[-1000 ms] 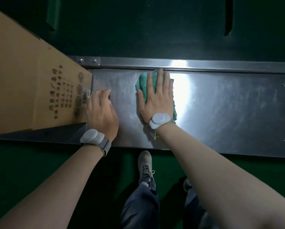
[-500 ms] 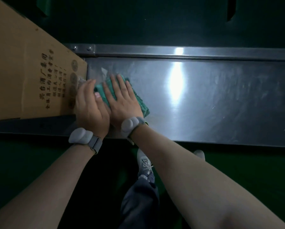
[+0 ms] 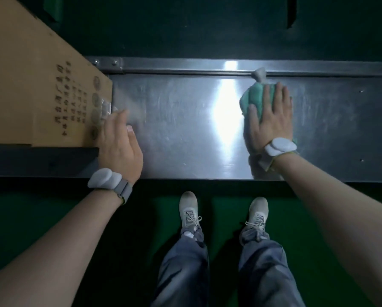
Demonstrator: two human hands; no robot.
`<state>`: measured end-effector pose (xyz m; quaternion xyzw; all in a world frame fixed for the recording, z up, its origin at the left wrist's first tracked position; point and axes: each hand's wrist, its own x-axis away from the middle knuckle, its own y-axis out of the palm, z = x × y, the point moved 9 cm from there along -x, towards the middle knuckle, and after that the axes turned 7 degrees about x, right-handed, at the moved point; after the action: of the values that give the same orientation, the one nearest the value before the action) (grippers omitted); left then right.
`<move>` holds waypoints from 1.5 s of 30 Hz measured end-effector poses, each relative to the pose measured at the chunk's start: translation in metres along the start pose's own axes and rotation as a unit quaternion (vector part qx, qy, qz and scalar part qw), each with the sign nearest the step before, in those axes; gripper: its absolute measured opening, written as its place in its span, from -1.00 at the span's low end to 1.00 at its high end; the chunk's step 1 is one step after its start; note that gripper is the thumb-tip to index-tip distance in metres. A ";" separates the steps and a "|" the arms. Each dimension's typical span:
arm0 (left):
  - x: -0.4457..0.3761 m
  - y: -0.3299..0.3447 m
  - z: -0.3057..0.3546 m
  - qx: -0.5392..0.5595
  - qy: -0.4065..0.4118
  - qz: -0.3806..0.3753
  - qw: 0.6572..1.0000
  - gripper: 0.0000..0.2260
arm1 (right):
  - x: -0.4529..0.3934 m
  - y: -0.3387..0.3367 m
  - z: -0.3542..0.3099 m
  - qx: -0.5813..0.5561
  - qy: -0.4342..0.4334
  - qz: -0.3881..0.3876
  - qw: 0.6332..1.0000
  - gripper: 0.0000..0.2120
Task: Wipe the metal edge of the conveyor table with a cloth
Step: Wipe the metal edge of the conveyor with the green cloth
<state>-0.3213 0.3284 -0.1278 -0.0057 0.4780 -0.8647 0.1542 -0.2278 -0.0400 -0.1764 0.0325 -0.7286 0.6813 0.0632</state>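
A green cloth (image 3: 255,96) lies flat on the shiny metal edge (image 3: 185,129) of the conveyor table, right of the bright glare. My right hand (image 3: 269,120) presses down on it with fingers spread, and a corner of the cloth reaches the raised rail (image 3: 185,68) at the back. My left hand (image 3: 119,142) rests on the metal at the corner of a cardboard box (image 3: 30,96), fingers against the box side and holding nothing.
The big cardboard box with printed characters covers the left part of the table. Beyond the rail lies the dark green conveyor belt (image 3: 207,25). My two shoes (image 3: 189,209) stand on the green floor below the table's front edge.
My right hand has swept the cloth to the right, from beside the box past the glare. My left hand stays at the box corner.
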 end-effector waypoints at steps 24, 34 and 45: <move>0.022 0.074 0.095 0.021 0.045 -0.085 0.995 -0.62 | 0.078 0.014 -0.053 -0.030 -0.214 0.011 0.976 -0.36; 0.029 0.091 0.113 -0.011 0.018 -0.135 0.991 -0.61 | 0.045 -0.009 0.216 -0.020 0.228 0.012 0.973 -0.33; 0.039 0.137 0.183 -0.011 0.040 -0.166 0.985 -0.61 | 0.055 0.007 -0.037 -0.014 -0.188 -0.037 0.981 -0.37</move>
<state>-0.2936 0.0987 -0.1475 -0.0524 0.4857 -0.8725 -0.0103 -0.2816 -0.0010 -0.1738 0.1861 -0.7353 0.6498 -0.0497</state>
